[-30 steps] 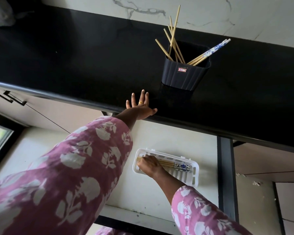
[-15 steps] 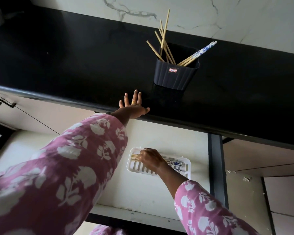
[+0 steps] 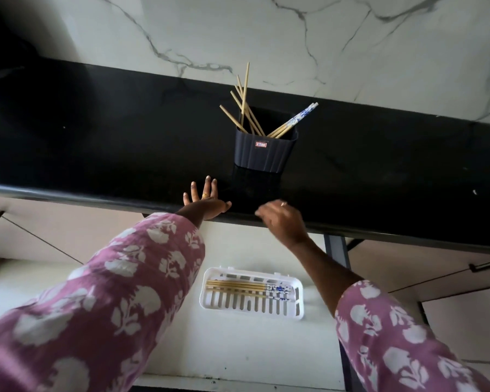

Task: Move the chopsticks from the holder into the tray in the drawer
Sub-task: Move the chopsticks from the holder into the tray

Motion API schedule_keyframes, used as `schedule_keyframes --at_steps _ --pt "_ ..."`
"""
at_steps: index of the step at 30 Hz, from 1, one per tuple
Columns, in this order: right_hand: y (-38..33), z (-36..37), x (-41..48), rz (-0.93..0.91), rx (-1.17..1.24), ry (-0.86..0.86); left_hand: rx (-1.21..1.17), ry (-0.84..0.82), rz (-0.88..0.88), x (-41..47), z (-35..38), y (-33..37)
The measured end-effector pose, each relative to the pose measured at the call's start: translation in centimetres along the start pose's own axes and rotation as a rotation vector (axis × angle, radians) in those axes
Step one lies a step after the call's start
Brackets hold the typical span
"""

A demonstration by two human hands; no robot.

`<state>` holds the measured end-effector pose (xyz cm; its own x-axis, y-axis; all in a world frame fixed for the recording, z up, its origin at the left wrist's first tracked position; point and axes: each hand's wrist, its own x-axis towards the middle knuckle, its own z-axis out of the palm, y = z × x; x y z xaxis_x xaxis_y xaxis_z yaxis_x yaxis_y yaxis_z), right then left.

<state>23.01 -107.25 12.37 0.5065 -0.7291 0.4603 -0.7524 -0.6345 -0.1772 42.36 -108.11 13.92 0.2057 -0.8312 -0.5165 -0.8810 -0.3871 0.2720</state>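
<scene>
A dark ribbed holder (image 3: 263, 152) stands on the black counter (image 3: 96, 142) and holds several chopsticks (image 3: 246, 108), some plain wood, two with blue-and-white ends (image 3: 300, 117). Below, in the open drawer (image 3: 238, 349), a white slotted tray (image 3: 252, 306) holds a few chopsticks (image 3: 238, 285) lying side by side. My left hand (image 3: 205, 200) rests flat on the counter's front edge, fingers spread. My right hand (image 3: 283, 222) hovers empty at the counter edge, below and in front of the holder, fingers loosely curled.
A marble wall (image 3: 266, 38) rises behind the counter. A dark vertical cabinet frame (image 3: 335, 250) stands right of the tray. Drawer handles (image 3: 484, 265) show on the neighbouring fronts at right and far left.
My right hand has let go of the chopsticks in the tray and risen to the counter edge. The left hand has stayed put. The camera tilted upward.
</scene>
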Motion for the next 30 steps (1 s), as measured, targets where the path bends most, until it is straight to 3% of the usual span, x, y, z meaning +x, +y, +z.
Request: schedule_keyframes --at_steps 7,12,16,20,30 --pt "4.3 -3.7 8.3 0.501 0.105 0.395 0.026 -0.026 0.011 0.6 -0.1 -0.1" --pt "5.8 -6.5 14.2 0.858 0.306 0.425 0.037 -0.016 -0.004 0.9 0.1 -0.1" --pt "7.6 -7.1 17.5 1.073 0.317 0.364 0.044 -0.012 -0.018 1.1 0.2 -0.1" --pt "9.1 -7.0 19.1 1.179 0.373 0.343 0.05 -0.022 -0.016 1.3 0.1 -0.1" --pt "8.3 -7.8 20.1 1.145 0.505 0.414 0.031 -0.016 -0.016 1.3 0.2 -0.1"
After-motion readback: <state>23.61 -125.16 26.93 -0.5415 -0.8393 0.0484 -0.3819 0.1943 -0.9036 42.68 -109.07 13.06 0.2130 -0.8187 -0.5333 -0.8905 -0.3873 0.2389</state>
